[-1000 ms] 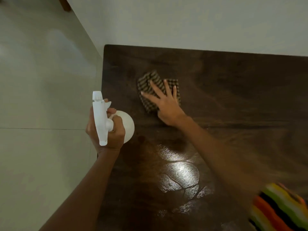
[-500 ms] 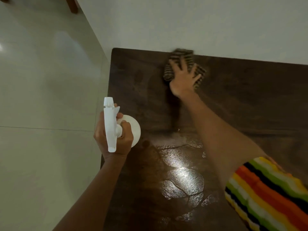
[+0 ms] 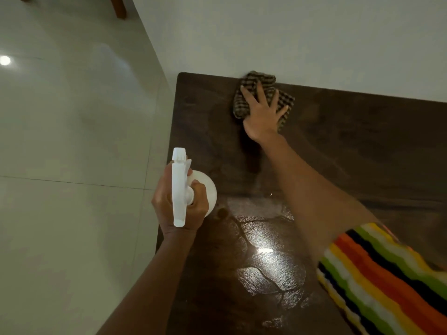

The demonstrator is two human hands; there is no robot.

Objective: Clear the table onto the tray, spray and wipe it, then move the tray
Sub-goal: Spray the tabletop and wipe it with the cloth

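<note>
A dark wooden table [image 3: 350, 151] fills the right half of the view, with wet shiny patches near me. My right hand [image 3: 263, 114] lies flat with spread fingers on a brown checked cloth [image 3: 242, 102], pressing it onto the table's far edge by the wall. My left hand [image 3: 179, 206] grips the neck of a white spray bottle [image 3: 180, 187] held above the table's left edge, nozzle pointing away from me. No tray is in view.
A white wall [image 3: 290, 39] runs right behind the table's far edge. Pale glossy floor tiles [image 3: 72, 165] spread to the left. A wooden furniture leg [image 3: 119, 7] stands at the top left.
My right hand has slid the cloth from the table's middle left up to the far edge by the wall. The left hand still holds the spray bottle in about the same place.
</note>
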